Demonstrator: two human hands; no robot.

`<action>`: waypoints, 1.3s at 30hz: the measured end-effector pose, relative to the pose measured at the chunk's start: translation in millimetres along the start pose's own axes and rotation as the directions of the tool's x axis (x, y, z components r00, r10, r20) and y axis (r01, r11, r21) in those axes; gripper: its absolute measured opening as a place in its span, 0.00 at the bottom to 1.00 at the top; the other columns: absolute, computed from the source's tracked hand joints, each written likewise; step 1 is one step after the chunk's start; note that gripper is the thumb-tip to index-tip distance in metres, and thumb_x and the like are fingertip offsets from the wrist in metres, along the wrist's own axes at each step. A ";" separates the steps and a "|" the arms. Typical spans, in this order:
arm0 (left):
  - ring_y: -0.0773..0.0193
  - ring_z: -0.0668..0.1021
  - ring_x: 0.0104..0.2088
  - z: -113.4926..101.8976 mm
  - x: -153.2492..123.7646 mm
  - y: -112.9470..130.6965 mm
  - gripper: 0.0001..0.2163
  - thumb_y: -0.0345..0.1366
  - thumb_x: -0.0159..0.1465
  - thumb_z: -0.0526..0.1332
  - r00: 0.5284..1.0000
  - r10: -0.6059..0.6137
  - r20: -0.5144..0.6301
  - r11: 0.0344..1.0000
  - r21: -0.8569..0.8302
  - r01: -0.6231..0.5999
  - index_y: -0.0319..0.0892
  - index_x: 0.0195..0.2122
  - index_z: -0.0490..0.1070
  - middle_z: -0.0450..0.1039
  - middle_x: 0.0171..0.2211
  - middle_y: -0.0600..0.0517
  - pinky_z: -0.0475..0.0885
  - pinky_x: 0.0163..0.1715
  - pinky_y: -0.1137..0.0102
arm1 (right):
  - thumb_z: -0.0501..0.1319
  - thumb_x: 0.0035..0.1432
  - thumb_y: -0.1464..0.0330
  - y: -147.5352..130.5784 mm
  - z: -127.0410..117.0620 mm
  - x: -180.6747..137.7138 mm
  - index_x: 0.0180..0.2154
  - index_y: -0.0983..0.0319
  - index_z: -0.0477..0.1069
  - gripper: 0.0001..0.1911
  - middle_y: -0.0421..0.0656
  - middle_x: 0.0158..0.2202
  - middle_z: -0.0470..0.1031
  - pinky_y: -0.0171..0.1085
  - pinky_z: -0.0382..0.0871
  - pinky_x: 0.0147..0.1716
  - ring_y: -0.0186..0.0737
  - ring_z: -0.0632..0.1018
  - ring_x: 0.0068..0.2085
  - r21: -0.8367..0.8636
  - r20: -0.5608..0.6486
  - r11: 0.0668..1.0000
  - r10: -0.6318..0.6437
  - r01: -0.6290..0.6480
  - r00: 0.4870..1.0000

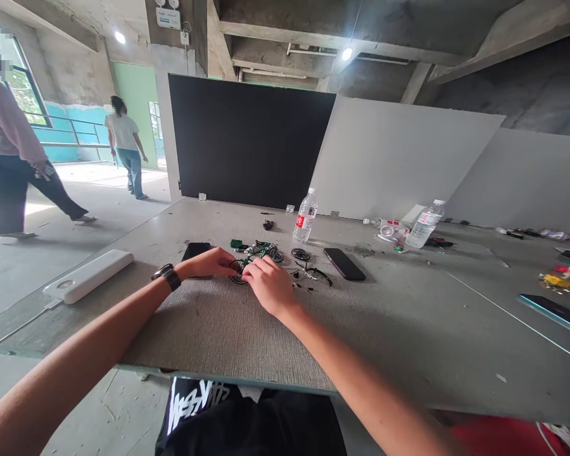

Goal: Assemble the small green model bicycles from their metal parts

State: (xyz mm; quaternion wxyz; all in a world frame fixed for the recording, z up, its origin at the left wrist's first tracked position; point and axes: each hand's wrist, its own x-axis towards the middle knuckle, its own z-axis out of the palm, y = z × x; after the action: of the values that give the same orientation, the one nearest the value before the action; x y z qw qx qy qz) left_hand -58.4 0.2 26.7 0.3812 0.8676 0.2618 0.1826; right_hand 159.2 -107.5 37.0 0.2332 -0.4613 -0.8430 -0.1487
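A small green model bicycle (251,258) with black wheels is on the table between my hands. My left hand (215,261), a dark watch (167,276) on its wrist, has its fingers closed on the bicycle at the near wheel. Fingers of my right hand (270,282) are pinched together against the frame, and whatever they grip is hidden behind them. Right of the hands lie a loose small wheel (301,254), a curved black part (320,273) and several tiny dark pieces. A small green piece (236,244) sits just behind the bicycle.
A dark phone (197,249) lies beyond my left wrist, another phone (344,263) to the right. A white power bank (89,276) with a cable is at left. Water bottles (305,218) (426,225) stand behind. A black panel (251,142) borders the table. Two people walk at left.
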 end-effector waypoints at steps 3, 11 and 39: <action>0.67 0.70 0.27 0.1 -0.2 0.6 0.12 0.45 0.64 0.68 0.999 0.037 -0.017 0.999 0.007 -0.037 0.40 0.37 0.81 0.74 0.27 0.54 0.62 0.29 0.72 | 0.66 0.66 0.69 -0.5 1.1 -0.4 0.38 0.61 0.78 0.03 0.44 0.40 0.80 0.40 0.65 0.41 0.44 0.75 0.45 -0.009 -0.011 0.999 0.033 -0.033 0.999; 0.67 0.70 0.27 -0.4 0.0 3.6 0.11 0.43 0.64 0.67 0.997 0.082 -0.011 0.997 -0.008 -0.082 0.40 0.35 0.81 0.74 0.25 0.55 0.63 0.29 0.72 | 0.62 0.69 0.70 -0.3 2.8 -0.3 0.38 0.61 0.78 0.06 0.44 0.40 0.80 0.40 0.65 0.39 0.45 0.76 0.45 -0.031 -0.004 0.997 0.067 -0.067 0.998; 0.64 0.76 0.32 -0.9 0.5 -2.7 0.13 0.45 0.65 0.67 0.999 0.039 0.009 0.998 -0.039 -0.039 0.40 0.40 0.82 0.81 0.34 0.50 0.68 0.34 0.71 | 0.59 0.70 0.72 -2.9 16.1 1.9 0.39 0.62 0.78 0.08 0.47 0.41 0.80 0.39 0.66 0.38 0.46 0.75 0.47 -0.090 0.046 0.995 0.052 -0.047 0.998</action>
State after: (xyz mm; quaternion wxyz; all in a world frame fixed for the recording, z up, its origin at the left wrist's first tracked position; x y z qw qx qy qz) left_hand -59.3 2.6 25.3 0.3957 0.8658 0.2394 0.1909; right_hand 151.7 -100.1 24.3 0.1960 -0.4953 -0.8293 -0.1690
